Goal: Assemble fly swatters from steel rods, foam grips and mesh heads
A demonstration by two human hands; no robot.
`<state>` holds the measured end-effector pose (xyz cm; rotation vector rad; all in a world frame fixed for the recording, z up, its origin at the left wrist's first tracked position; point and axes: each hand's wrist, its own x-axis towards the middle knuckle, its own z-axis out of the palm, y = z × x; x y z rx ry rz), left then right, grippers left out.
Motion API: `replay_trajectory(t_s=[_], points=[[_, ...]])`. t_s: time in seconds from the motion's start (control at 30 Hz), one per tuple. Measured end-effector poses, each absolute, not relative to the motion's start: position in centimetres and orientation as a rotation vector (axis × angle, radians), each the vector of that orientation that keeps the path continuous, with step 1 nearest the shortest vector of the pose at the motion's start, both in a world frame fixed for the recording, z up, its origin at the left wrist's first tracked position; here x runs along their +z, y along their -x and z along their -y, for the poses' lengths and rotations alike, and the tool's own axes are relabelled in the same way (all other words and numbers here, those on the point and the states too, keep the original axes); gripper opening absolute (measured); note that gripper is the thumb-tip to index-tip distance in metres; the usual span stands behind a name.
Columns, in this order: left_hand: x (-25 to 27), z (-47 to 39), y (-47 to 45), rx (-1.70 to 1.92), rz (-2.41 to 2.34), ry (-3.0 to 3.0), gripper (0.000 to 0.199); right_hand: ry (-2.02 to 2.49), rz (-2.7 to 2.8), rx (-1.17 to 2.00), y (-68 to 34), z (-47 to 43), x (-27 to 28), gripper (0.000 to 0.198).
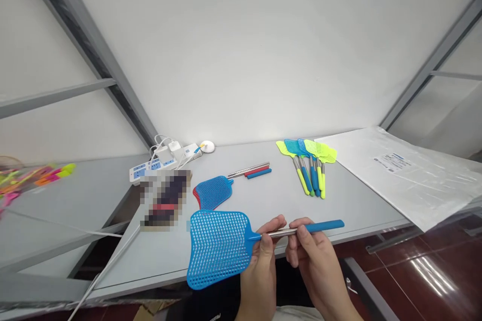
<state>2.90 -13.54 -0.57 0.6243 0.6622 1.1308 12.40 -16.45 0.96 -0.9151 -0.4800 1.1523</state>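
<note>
A blue fly swatter (220, 248) with a metal rod and a blue grip is held nearly level over the front edge of the table. My left hand (263, 261) pinches it where the mesh head's neck meets the rod. My right hand (314, 256) closes round the spot where the rod enters the blue grip. Beyond the held swatter lie another blue swatter head (214, 190), with a red one (196, 198) partly under it. Metal rods (248, 169), a red grip (257, 171) and a blue grip (259, 173) rest side by side near them.
Several yellow and blue swatters (311, 165) lie fanned at the back right, beside a large white plastic bag (406, 170). At the back left sits a power strip (150, 168) with cables. A pixelated item (167, 200) lies left. Metal frame posts (94, 50) flank the table.
</note>
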Motion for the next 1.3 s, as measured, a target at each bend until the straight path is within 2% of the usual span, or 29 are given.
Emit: replay_trajectory(t_s=[0.37, 0.87, 1.13, 1.2, 1.3], points=[[3.8, 11.9, -0.2, 1.572, -0.673, -0.438, 0.023, 0.893, 0.374, 0.895, -18.2, 17.6, 2.9, 0.021], [5.6, 10.7, 2.9, 1.738, -0.651, -0.309, 0.030, 0.842, 0.172, 0.598, -23.9, 19.5, 3.9, 0.015], [4.9, 11.3, 2.2, 1.678, -0.603, -0.238, 0.025, 0.720, 0.062, 0.609, -23.4, 18.8, 3.7, 0.011], [4.2, 12.1, 1.0, 1.619, -0.602, -0.227, 0.022, 0.774, 0.138, 0.651, -20.9, 18.3, 3.5, 0.016], [3.3, 13.5, -1.1, 1.479, -0.578, -0.241, 0.022, 0.833, 0.378, 0.885, -16.5, 17.8, 2.7, 0.028]])
